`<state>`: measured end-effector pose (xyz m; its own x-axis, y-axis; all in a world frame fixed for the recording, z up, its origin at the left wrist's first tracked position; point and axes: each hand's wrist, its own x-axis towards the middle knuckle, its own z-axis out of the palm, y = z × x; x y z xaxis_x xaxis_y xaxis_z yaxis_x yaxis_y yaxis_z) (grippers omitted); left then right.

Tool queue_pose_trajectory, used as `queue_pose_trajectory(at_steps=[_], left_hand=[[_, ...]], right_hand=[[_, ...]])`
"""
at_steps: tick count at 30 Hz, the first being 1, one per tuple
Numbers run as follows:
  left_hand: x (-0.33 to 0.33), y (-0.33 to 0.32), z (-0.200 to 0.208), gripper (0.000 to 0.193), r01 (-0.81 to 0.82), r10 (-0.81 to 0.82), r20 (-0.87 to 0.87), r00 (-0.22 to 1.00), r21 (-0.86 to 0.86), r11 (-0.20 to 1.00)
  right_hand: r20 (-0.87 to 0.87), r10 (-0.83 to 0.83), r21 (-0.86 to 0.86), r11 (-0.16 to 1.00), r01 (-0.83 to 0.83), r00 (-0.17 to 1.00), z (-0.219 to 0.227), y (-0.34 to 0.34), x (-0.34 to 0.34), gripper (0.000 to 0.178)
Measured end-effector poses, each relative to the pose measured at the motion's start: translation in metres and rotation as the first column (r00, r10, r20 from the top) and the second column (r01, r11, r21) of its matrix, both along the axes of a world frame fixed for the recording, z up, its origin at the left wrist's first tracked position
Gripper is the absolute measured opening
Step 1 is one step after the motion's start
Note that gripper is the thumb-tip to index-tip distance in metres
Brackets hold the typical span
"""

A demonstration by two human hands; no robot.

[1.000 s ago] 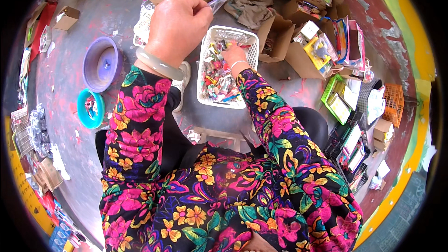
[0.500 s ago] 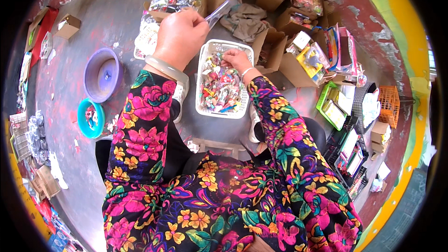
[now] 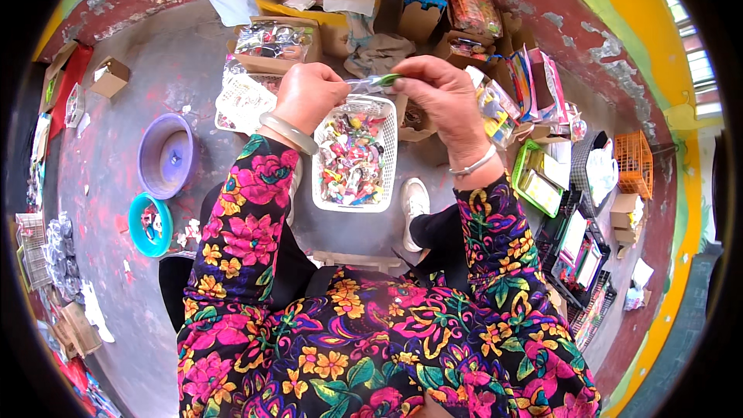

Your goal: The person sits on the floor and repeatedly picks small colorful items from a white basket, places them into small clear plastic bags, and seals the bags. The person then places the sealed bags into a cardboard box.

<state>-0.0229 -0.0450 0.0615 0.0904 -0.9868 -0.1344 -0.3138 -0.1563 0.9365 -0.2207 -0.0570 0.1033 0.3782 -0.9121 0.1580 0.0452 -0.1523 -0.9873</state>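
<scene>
Between my raised hands stretches a small clear plastic bag (image 3: 362, 87). My left hand (image 3: 309, 99) is closed on one end of it. In the fingers of my right hand (image 3: 447, 101) is a small green item (image 3: 387, 79), pinched at the other end of the bag; its kind is too small to tell. Whether the item is inside the bag I cannot make out. Just below my hands, on the floor, stands a white plastic basket (image 3: 392, 156) filled with small multicoloured trinkets (image 3: 350, 159), some in clear wrapping.
A purple basin (image 3: 147, 156) and a teal basin (image 3: 134, 226) stand to the left. Beyond the basket are cardboard boxes (image 3: 309, 35) of packaged goods and a grey cloth (image 3: 381, 54). A green basket (image 3: 546, 201), black crates (image 3: 569, 294) and an orange crate (image 3: 635, 164) line the right.
My right hand has come up out of the white basket with the green item and met the bag. My left hand has lowered slightly, still holding the bag.
</scene>
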Motion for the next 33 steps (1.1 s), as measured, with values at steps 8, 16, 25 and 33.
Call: queue_pose_trajectory(at_steps=[8, 16, 25, 33], left_hand=[[-0.021, 0.007, -0.006, 0.01, 0.024, 0.009, 0.203, 0.979, -0.163, 0.986], [-0.021, 0.011, 0.004, 0.01, 0.056, -0.018, 0.195, 0.981, -0.193, 0.98], [-0.023, 0.014, 0.012, 0.012, 0.146, -0.062, 0.345, 0.937, -0.222, 0.964], [-0.024, 0.014, -0.003, 0.009, 0.275, -0.124, 0.379, 0.917, -0.378, 0.884]], right_hand=[[-0.384, -0.139, -0.414, 0.91, -0.035, 0.913, -0.001, 0.006, 0.01, 0.013], [-0.452, -0.147, -0.48, 0.871, -0.101, 0.88, -0.005, 0.0, 0.006, 0.013], [-0.462, -0.316, -0.745, 0.645, -0.17, 0.828, -0.005, 0.005, 0.013, 0.009], [-0.616, -0.219, -0.649, 0.685, -0.331, 0.757, -0.007, 0.003, 0.007, 0.006]])
